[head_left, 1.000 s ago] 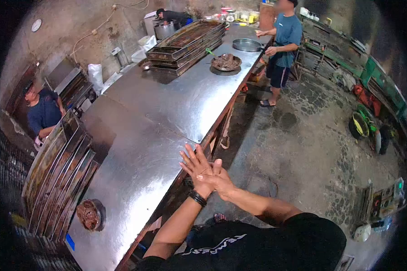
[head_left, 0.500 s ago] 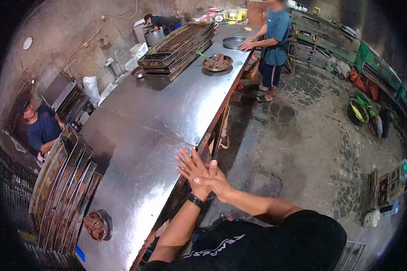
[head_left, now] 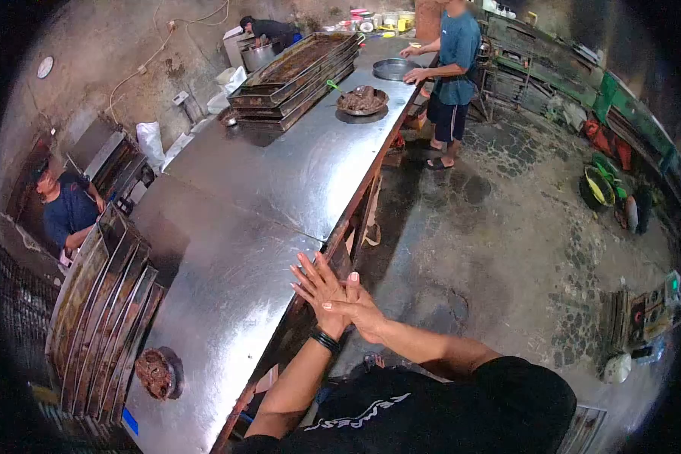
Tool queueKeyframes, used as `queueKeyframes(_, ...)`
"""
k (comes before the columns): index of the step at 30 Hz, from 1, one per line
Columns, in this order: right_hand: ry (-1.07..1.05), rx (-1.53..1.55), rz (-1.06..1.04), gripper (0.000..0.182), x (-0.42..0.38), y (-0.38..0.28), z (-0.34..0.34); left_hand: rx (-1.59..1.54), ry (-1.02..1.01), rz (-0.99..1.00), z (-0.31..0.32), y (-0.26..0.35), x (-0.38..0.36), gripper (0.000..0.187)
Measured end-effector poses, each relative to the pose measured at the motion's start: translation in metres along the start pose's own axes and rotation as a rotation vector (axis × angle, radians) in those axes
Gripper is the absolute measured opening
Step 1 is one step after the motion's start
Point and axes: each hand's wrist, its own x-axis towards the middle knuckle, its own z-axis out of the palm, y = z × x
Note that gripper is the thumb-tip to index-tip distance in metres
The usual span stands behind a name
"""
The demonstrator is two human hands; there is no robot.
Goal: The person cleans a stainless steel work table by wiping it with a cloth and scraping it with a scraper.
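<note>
**While your hands meet beside the metal table, nothing else is in them**

In the head view, your left hand is open, its fingers extended and spread, pointing toward the table edge; a black bracelet circles its wrist. Your right hand presses against its palm, one digit lying across it and another pointing up; you cannot tell how far the remaining fingers are bent.

The metal table runs from beside you to the far wall. On it, to your left, sits a near bowl of brown mixture, by leaning trays. Farther along are a second bowl of brown mixture with a green handle, stacked trays and a round pan, where a person in a teal shirt has a hand at the rim.
</note>
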Motion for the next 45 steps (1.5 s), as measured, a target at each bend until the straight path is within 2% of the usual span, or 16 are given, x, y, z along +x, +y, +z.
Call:
queueKeyframes(3,-0.024,0.080,-0.001,0.067,0.000,-0.004,0.008,0.054,0.010,-0.005,0.006,-0.003,-0.001,0.089)
queueKeyframes(10,-0.096,0.018,0.098,0.068,0.013,0.005,0.000,-0.085,0.029,-0.026,-0.005,0.001,0.005,0.089)
queueKeyframes(18,-0.129,0.040,0.011,0.070,0.013,0.003,0.022,0.008,0.049,-0.089,-0.001,-0.020,0.001,0.086)
queueKeyframes(21,-0.105,-0.035,0.132,0.074,0.020,0.005,0.014,-0.037,0.016,-0.084,-0.009,-0.018,0.004,0.087)
queueKeyframes(24,-0.148,0.034,0.140,0.074,0.012,0.002,0.014,-0.062,0.001,-0.098,-0.008,-0.016,0.000,0.087)
queueKeyframes(27,-0.161,-0.052,0.036,0.073,0.012,0.006,0.012,-0.044,0.006,-0.107,-0.003,-0.018,-0.006,0.086)
queueKeyframes(33,-0.141,-0.009,0.140,0.075,0.014,0.002,0.019,-0.019,0.008,-0.121,-0.001,-0.019,-0.008,0.084)
queueKeyframes(36,-0.118,0.016,0.160,0.062,0.017,0.013,0.012,-0.056,0.036,-0.132,0.003,-0.020,-0.006,0.086)
queueKeyframes(39,-0.154,0.020,0.134,0.070,0.009,0.011,0.012,-0.061,-0.010,-0.150,-0.004,-0.018,-0.011,0.086)
queueKeyframes(45,-0.113,-0.016,0.133,0.068,0.004,0.015,0.020,0.023,-0.014,-0.149,0.006,-0.031,-0.022,0.085)
